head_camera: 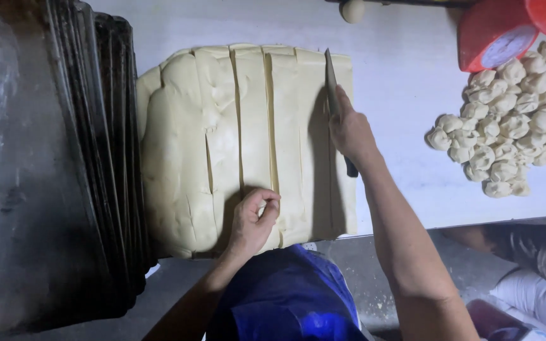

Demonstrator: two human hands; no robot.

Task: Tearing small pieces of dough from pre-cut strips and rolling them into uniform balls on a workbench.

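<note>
While the right hand [351, 131] grips a knife [332, 85], the left hand [254, 220] pinches the pale, strip-cut dough slab [184, 151].

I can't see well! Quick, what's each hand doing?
Left hand: fingers curled, pressing on the dough slab.
Right hand: closed around a knife in the dough.

Bare white table [406, 82] lies open between the dough slab [248, 145] and the heap of dough pieces [513, 120]; passage there is unobstructed. Left side is blocked by stacked dark baking trays [105, 164] hard against the slab. A red scale [494, 31] closes the far right corner.
</note>
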